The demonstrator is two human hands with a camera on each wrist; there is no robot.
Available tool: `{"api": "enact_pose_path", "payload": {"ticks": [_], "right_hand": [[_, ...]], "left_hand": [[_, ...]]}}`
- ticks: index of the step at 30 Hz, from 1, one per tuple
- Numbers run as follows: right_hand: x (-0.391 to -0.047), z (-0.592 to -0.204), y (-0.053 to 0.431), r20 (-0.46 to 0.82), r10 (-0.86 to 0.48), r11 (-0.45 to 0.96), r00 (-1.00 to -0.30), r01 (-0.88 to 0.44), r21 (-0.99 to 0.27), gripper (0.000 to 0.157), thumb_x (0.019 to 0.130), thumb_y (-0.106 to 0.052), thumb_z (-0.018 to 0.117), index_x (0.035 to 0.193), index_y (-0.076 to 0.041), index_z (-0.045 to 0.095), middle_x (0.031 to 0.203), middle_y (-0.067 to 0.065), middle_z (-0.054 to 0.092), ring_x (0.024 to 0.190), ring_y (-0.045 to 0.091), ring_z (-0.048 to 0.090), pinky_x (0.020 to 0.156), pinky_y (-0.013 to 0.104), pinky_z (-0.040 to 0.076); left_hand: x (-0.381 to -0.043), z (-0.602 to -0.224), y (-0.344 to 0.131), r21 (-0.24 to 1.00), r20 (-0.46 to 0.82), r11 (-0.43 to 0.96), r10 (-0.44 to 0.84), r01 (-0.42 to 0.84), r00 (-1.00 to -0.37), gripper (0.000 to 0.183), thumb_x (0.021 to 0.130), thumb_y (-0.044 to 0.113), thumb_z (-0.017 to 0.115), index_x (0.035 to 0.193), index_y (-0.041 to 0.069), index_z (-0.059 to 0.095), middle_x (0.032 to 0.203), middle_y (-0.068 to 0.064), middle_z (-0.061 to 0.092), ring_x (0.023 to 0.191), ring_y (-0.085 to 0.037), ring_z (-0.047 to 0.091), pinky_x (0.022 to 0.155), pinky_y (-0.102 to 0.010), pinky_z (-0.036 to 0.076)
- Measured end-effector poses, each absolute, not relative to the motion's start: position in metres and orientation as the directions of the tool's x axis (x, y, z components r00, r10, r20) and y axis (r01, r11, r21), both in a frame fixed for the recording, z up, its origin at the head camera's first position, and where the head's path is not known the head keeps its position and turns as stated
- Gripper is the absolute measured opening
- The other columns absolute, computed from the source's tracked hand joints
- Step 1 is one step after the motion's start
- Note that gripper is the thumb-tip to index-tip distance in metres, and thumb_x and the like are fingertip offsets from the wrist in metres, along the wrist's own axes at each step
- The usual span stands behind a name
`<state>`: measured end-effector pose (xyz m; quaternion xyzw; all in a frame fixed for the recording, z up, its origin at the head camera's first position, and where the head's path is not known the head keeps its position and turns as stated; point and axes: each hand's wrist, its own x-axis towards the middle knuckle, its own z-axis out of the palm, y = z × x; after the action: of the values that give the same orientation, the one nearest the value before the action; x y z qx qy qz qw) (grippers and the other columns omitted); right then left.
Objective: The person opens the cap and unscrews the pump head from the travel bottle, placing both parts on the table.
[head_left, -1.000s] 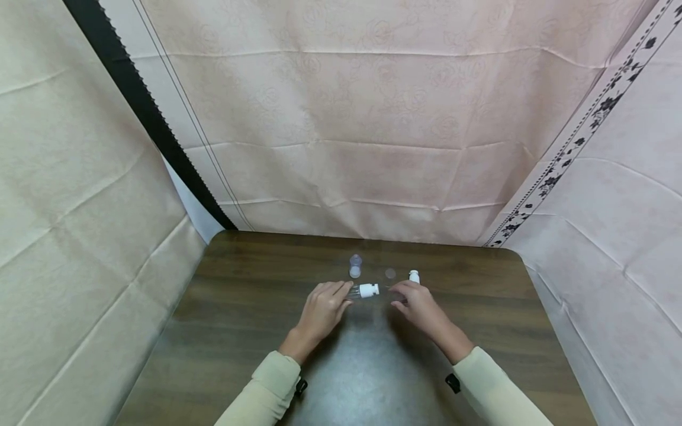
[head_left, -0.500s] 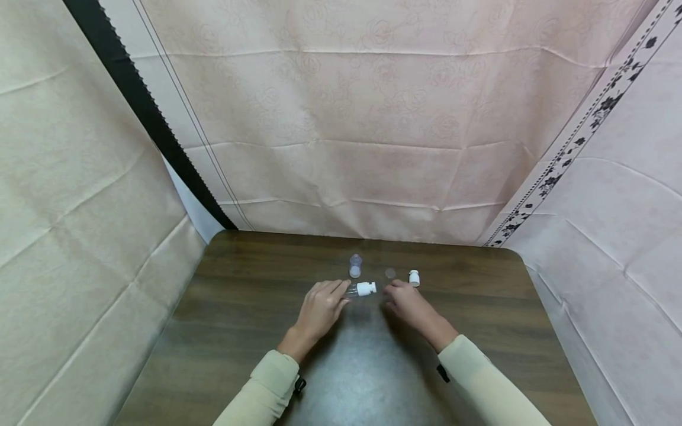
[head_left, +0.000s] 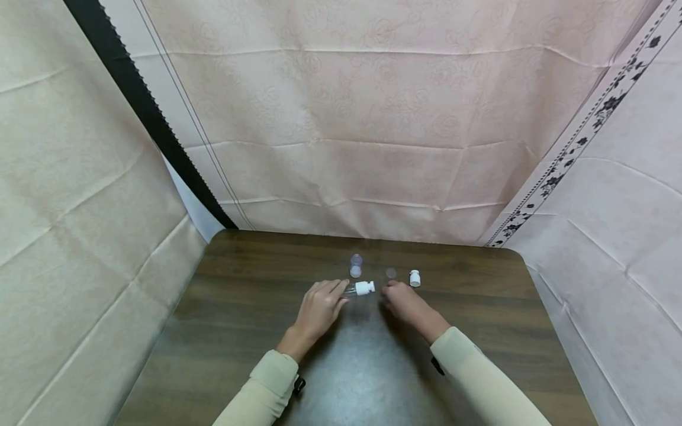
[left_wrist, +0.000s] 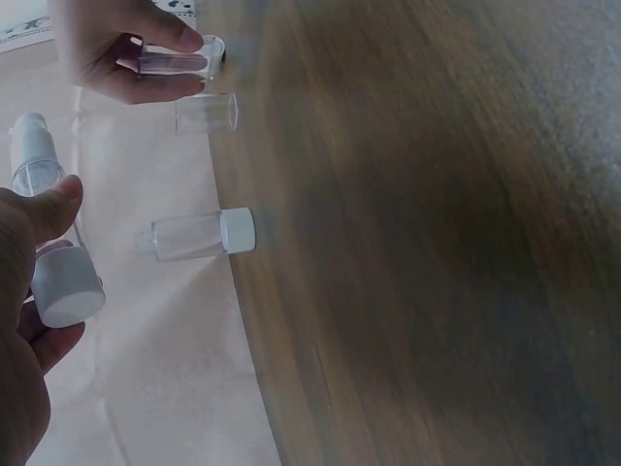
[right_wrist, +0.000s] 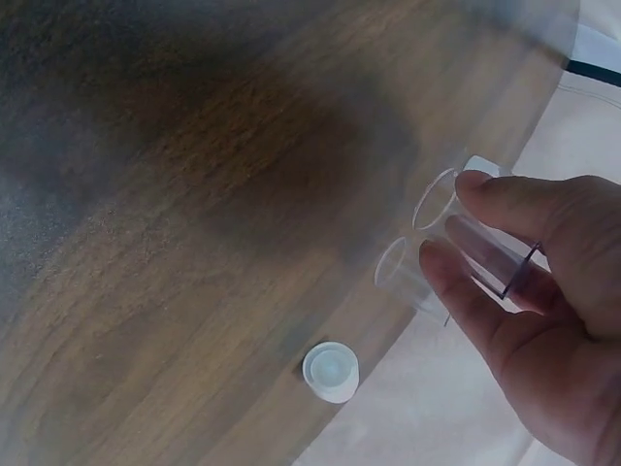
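Note:
My left hand [head_left: 318, 307] grips a small clear bottle [head_left: 364, 288] lying sideways, its white pump top pointing at my right hand. In the left wrist view, the bottle's white base [left_wrist: 70, 289] shows below the thumb. My right hand [head_left: 408, 305] pinches a clear cylindrical cap [right_wrist: 485, 238] between thumb and fingers. Its round rim faces the bottle's pump top, a short gap apart. Just behind the right hand, a second clear cap [right_wrist: 409, 277] stands on the table.
Another clear bottle [left_wrist: 192, 236] with a white base stands behind the held bottle. A small white pump piece [head_left: 414, 278] stands right of the second cap. The wooden table [head_left: 234, 331] ends at a hanging pale cloth [head_left: 373, 177].
My right hand has moved left toward the bottle with the cap, uncovering the white pump piece. The left hand has drawn the bottle slightly left.

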<state>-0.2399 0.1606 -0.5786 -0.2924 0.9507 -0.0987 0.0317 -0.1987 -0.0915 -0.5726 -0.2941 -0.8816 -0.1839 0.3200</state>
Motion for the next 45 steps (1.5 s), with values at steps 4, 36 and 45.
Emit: {"api": "enact_pose_path", "payload": {"ticks": [4,36,45], "right_hand": [[-0.241,-0.581,0.159,-0.006,-0.584,0.796,-0.812,-0.572,-0.197,0.012,0.086,0.001,0.078,0.092,-0.003,0.068,0.089,0.013,0.062,0.080,0.030,0.067,0.070,0.042,0.057],[-0.244,-0.592,0.155,-0.058,-0.564,0.813,-0.823,-0.543,-0.211,0.010,0.092,0.001,0.073,0.101,0.000,0.070,0.092,0.015,0.059,0.078,0.032,0.064,0.070,0.044,0.056],[-0.241,-0.597,0.158,-0.061,-0.543,0.829,-0.838,-0.523,-0.199,0.025,0.089,-0.001,0.078,0.112,0.000,0.067,0.099,0.018,0.062,0.083,0.034,0.063,0.075,0.045,0.057]], "left_hand": [[-0.199,-0.574,-0.092,0.134,0.674,0.760,0.400,0.635,-0.621,0.046,0.077,0.017,0.092,0.118,0.006,0.075,0.107,-0.008,0.078,0.094,-0.022,0.074,0.081,-0.038,0.060],[-0.199,-0.580,-0.095,0.148,0.665,0.763,0.395,0.629,-0.634,0.047,0.077,0.015,0.092,0.119,0.005,0.075,0.108,-0.008,0.078,0.094,-0.023,0.074,0.082,-0.038,0.060],[-0.200,-0.581,-0.095,0.138,0.667,0.762,0.401,0.633,-0.628,0.046,0.078,0.017,0.091,0.120,0.007,0.075,0.108,-0.008,0.078,0.095,-0.022,0.074,0.082,-0.037,0.060]]}}
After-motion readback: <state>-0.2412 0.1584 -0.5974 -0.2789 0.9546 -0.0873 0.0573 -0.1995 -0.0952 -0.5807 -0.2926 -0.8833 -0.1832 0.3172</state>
